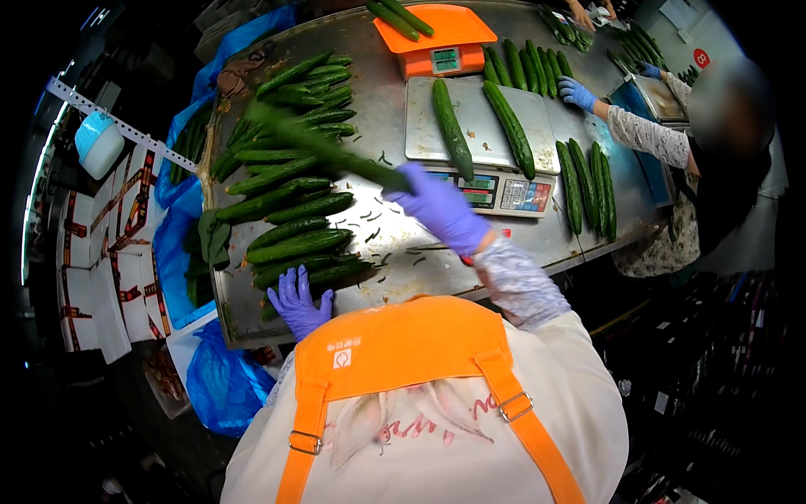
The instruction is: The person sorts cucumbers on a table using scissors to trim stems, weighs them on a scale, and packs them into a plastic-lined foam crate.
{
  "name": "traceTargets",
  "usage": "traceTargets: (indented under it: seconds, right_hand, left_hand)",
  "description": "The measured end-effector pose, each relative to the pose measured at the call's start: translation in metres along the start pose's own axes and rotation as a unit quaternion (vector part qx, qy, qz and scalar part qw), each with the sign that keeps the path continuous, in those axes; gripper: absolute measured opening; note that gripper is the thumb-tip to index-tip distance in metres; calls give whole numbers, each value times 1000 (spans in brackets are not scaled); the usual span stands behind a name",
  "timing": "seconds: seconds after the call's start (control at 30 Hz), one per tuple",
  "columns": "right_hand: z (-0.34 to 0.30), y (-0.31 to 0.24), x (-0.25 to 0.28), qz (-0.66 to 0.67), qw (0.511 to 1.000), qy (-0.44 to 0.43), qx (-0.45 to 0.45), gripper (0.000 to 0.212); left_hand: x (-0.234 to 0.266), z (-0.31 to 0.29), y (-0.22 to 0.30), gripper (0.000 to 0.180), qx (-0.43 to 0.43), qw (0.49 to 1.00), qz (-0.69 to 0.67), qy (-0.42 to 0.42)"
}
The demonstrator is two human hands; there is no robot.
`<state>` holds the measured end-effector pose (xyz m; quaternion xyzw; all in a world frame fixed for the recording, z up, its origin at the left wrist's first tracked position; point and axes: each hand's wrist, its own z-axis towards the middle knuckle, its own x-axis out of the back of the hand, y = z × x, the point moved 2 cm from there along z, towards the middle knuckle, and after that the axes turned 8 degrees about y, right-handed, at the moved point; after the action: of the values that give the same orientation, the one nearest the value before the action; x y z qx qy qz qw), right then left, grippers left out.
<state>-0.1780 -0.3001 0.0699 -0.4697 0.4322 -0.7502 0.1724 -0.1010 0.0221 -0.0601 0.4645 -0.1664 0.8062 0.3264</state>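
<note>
My right hand (pixel 441 208), in a purple glove, grips one end of a cucumber (pixel 336 155). That cucumber is smeared by motion and points up and left over the pile. My left hand (pixel 300 307), gloved the same way, has its fingers apart at the near edge of the cucumber pile (pixel 294 244), against the lowest cucumbers. Beyond my right hand, two cucumbers (pixel 510 128) lie on the metal plate of a digital scale (pixel 420 126), one of them slanted toward me.
An orange scale (pixel 445 29) with two cucumbers stands behind. Several cucumbers lie in rows to its right and on the right side of the metal table (pixel 395 286). A co-worker's blue-gloved hand (pixel 578 94) touches that far row. Blue plastic bags (pixel 222 382) hang at left.
</note>
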Motion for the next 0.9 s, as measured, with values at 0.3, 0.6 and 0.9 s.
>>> traceTargets:
  seconds: [0.3,0.6,0.9]
  right_hand:
    - [22,19,-136,-76,985,3,157,40]
    - [43,56,77,-328,851,395,109,46]
    - [54,135,106,-391,886,225,-104,34]
  left_hand:
    - [-7,6,2,87,-17,1000,9,4]
    - [-3,-2,0,86,-3,1000,-9,-2]
    - [-2,6,4,86,-5,999,-35,8]
